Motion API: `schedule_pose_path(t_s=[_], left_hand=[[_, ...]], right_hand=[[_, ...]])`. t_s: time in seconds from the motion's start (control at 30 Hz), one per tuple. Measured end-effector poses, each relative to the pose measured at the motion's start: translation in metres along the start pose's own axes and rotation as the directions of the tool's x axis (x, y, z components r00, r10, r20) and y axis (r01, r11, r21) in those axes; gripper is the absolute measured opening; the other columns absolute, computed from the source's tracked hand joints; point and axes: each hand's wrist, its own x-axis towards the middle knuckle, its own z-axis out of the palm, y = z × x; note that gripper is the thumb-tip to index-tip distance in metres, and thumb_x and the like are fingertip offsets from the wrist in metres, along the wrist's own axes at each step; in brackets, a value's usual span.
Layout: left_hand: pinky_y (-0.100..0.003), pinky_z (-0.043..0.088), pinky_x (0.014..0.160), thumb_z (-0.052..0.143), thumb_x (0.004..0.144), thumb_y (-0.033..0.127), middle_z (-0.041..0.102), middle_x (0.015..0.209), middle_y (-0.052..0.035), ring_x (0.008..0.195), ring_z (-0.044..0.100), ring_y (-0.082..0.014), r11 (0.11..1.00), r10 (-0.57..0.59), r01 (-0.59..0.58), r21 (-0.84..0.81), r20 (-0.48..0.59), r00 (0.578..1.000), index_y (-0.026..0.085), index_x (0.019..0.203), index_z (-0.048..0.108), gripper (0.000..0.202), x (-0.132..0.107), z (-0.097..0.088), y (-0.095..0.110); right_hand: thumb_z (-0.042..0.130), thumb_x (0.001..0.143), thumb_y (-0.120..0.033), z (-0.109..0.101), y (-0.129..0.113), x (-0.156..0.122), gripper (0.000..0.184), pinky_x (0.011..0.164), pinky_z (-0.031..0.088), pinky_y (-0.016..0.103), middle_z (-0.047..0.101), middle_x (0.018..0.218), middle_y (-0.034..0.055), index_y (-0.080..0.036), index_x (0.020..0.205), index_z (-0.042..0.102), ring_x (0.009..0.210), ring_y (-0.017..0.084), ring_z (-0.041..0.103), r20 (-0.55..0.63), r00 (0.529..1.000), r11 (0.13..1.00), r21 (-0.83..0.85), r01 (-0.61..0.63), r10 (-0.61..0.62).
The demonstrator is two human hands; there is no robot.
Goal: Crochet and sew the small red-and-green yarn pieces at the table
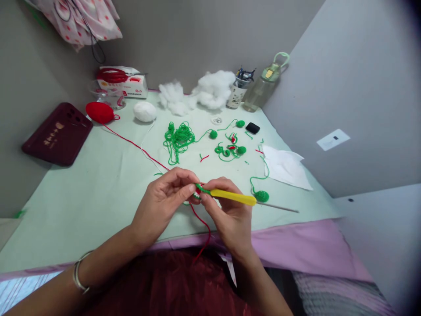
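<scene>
My left hand [164, 199] is closed, pinching a small crochet piece [198, 192] in green, red and white between thumb and fingers. My right hand [228, 215] is closed around a yellow-handled crochet hook [232, 196], its thumb beside the crochet piece. Fingers hide the hook's tip. Past the handle's right end shows a thin metal rod [278, 207]; I cannot tell whether it joins the handle. Red yarn [204, 221] hangs below the piece. Behind the left hand, red and white strands lead back to a red yarn ball [99, 113] and a white yarn ball [144, 112].
Tangled green yarn [179, 139], small green crocheted balls [262, 196] and white tissue [286, 166] lie on the table [108, 197]. White stuffing [215, 90], a pen cup [236, 94] and a bottle [259, 92] stand behind. A dark red phone [57, 134] leans at left.
</scene>
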Motion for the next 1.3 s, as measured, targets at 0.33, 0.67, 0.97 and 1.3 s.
schedule_pose_path(t_s=[0.33,0.67,0.97,1.3], left_hand=[[-0.029,0.055,0.081,0.058,0.094,0.03,0.065,0.094,-0.0003,0.086,0.065,-0.015,0.996,-0.075,0.077,-0.032,0.061,0.995,0.02,0.097,0.063,0.012,0.001,-0.005,0.005],[-0.025,0.052,0.078,0.07,0.087,0.035,0.069,0.088,-0.0003,0.081,0.065,-0.0134,0.991,-0.131,0.131,0.001,0.062,0.99,0.019,0.097,0.067,0.019,0.001,-0.004,0.003],[-0.025,0.057,0.074,0.077,0.08,0.029,0.07,0.082,0.0008,0.075,0.068,-0.0131,0.981,-0.131,0.13,-0.143,0.003,0.991,0.019,0.092,0.065,0.019,0.001,0.003,-0.003],[-0.026,0.054,0.079,0.076,0.081,0.03,0.07,0.086,-0.0005,0.082,0.068,-0.0148,0.978,-0.163,0.167,-0.122,0.043,0.986,0.019,0.088,0.065,0.017,0.003,0.002,-0.005]], right_hand=[[0.062,0.086,-0.001,-0.007,-0.003,0.001,0.026,0.078,0.051,0.03,0.066,0.09,0.0011,-0.024,0.097,0.068,0.086,0.014,0.063,0.016,0.954,0.916,-0.272,0.294,-0.301],[0.061,0.089,-0.008,-0.012,-0.008,0.0,0.025,0.08,0.053,0.031,0.066,0.097,0.0028,-0.026,0.102,0.071,0.091,0.016,0.064,0.101,0.964,0.928,-0.264,0.262,-0.244],[0.06,0.091,-0.009,-0.004,-0.002,-0.003,0.027,0.073,0.049,0.029,0.063,0.091,0.0015,-0.03,0.098,0.076,0.084,0.014,0.061,-0.049,0.987,0.98,-0.138,0.146,-0.154],[0.054,0.095,-0.021,-0.007,-0.001,0.001,0.017,0.074,0.05,0.03,0.066,0.09,0.0019,-0.025,0.096,0.071,0.084,0.015,0.061,-0.084,0.993,0.995,-0.068,0.076,-0.082]])
